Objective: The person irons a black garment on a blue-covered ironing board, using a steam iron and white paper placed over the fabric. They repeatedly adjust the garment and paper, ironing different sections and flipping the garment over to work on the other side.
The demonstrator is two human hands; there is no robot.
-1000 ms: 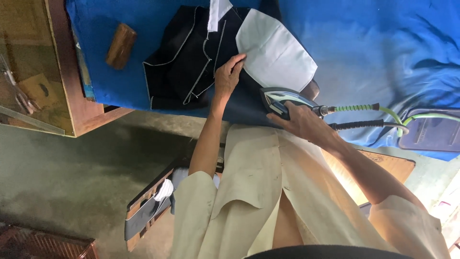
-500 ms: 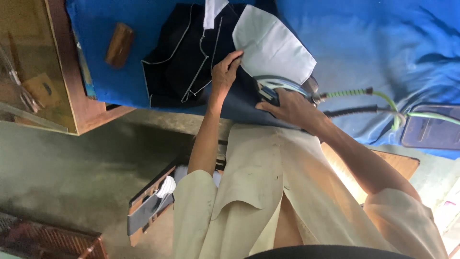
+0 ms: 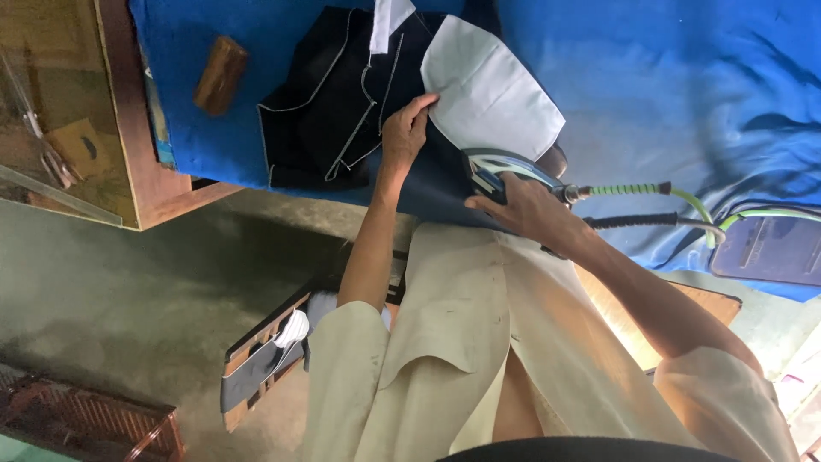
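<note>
My left hand (image 3: pixel 404 135) lies flat on the dark garment (image 3: pixel 342 103), fingers (image 3: pixel 421 107) pressed together and resting on the edge of the white fabric panel (image 3: pixel 489 90), which lies on the blue padded surface (image 3: pixel 684 77) partly over the garment. My right hand (image 3: pixel 523 205) is wrapped around the handle of the steam iron (image 3: pixel 505 167), fingers closed on it; the iron sits just beside the panel's near edge. Risk as I judge it: the iron's nose is close to my left fingertips, so a push forward could scorch them; a shifted panel would press in a crease; the green-banded hose (image 3: pixel 633 189) and the black cable trailing right could snag and drag the iron off line. The panel is smooth, crisp, curved along one side. The garment is soft, dark, with pale stitching outlining its seams. A small wooden block (image 3: pixel 221 73) lies well apart on the cloth.
</note>
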